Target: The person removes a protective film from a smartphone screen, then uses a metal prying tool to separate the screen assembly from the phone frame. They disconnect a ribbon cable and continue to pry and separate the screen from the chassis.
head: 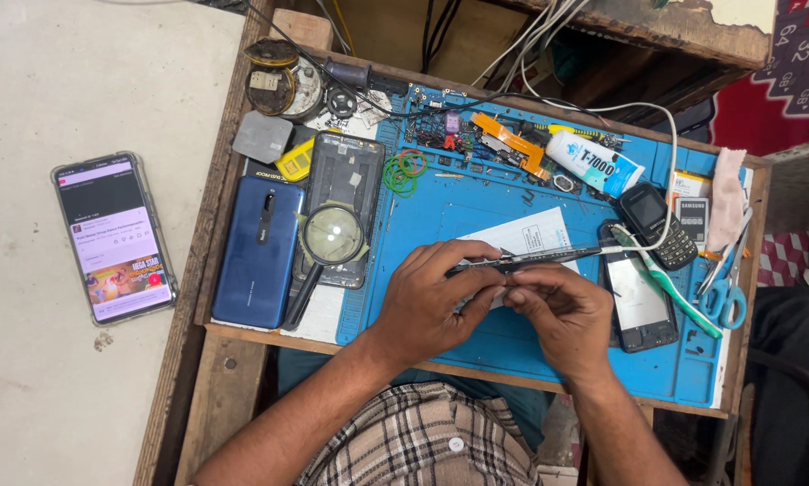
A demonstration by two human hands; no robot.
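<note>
My left hand (431,297) grips dark metal tweezers (548,259) whose tips point right over the blue work mat (440,193). My right hand (562,310) pinches something tiny at the tweezers' near end; it is too small to make out. Both hands meet above a white paper slip (526,234) lying on the mat. A black smartphone (640,301) lies face up just right of my right hand.
Left of the mat lie a blue phone back (258,250), a magnifying glass (330,238) on a dark phone frame and green rubber bands (404,171). A glue tube (595,164), keypad phone (656,223), toothbrush (670,286) and scissors (724,292) sit right. A lit smartphone (114,236) rests on the floor.
</note>
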